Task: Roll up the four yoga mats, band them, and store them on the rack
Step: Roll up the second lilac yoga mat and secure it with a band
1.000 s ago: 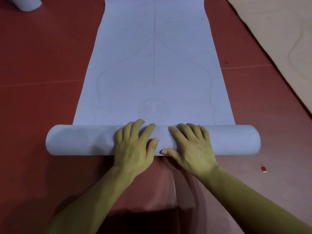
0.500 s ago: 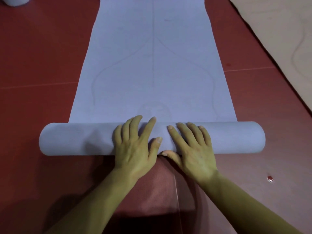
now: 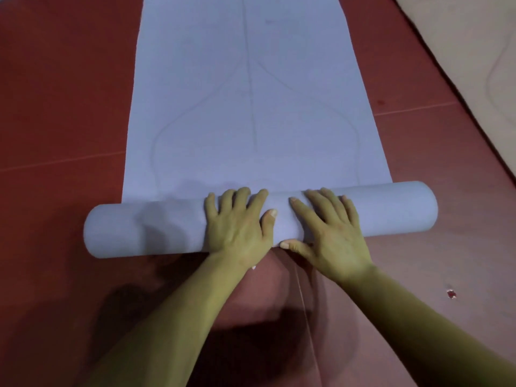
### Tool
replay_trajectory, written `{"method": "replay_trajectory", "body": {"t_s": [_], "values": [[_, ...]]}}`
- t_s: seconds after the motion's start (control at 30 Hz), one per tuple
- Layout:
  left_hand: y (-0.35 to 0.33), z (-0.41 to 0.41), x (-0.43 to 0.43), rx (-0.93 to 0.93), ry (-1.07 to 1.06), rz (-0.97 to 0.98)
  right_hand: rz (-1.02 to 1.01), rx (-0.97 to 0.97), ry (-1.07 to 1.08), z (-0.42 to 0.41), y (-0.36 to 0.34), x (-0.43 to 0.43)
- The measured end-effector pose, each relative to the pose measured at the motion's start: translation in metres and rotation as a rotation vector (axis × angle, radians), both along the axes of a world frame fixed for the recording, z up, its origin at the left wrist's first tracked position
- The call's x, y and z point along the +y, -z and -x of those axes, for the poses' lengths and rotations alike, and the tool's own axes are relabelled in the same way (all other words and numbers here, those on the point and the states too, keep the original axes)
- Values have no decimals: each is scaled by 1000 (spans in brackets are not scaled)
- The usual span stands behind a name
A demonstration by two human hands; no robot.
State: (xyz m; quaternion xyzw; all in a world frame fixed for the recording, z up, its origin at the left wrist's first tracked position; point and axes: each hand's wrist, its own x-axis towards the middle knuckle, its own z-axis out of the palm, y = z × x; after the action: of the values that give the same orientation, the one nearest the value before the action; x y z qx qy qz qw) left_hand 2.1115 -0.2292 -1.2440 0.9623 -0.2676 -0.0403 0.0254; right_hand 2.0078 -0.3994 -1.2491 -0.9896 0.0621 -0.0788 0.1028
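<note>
A pale lavender yoga mat (image 3: 251,107) lies flat on the red floor and runs away from me, with faint curved lines printed on it. Its near end is wound into a thick roll (image 3: 145,227) lying crosswise, slightly tilted with the right end farther away. My left hand (image 3: 237,224) presses on the middle of the roll, fingers spread over its top. Beside it, my right hand (image 3: 332,233) lies flat on the roll too, its thumb tucked at the roll's near lower edge.
The red floor mat (image 3: 55,107) surrounds the roll on both sides. A beige mat (image 3: 474,51) lies spread at the upper right. A small red and white scrap (image 3: 451,294) sits on the floor to the right of my right forearm.
Under both hands the roll has travelled forward along the mat and grown thicker. The printed round emblem near the roll is now covered. The roll now lies slightly askew.
</note>
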Motion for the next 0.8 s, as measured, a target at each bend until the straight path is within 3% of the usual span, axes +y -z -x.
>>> {"method": "replay_trajectory", "body": {"t_s": [0.13, 0.3, 0.5, 0.8], "values": [[-5, -18, -9, 44, -2, -19, 38, -6, -25, -20, 0, -10], [-1, -12, 9, -85, 117, 239, 73, -45, -38, -30, 9, -17], [5, -5, 11, -83, 112, 166, 7, -30, -7, -33, 2, -15], [2, -30, 2, -102, 88, 236, -27, -19, -49, -54, -3, -22]]}}
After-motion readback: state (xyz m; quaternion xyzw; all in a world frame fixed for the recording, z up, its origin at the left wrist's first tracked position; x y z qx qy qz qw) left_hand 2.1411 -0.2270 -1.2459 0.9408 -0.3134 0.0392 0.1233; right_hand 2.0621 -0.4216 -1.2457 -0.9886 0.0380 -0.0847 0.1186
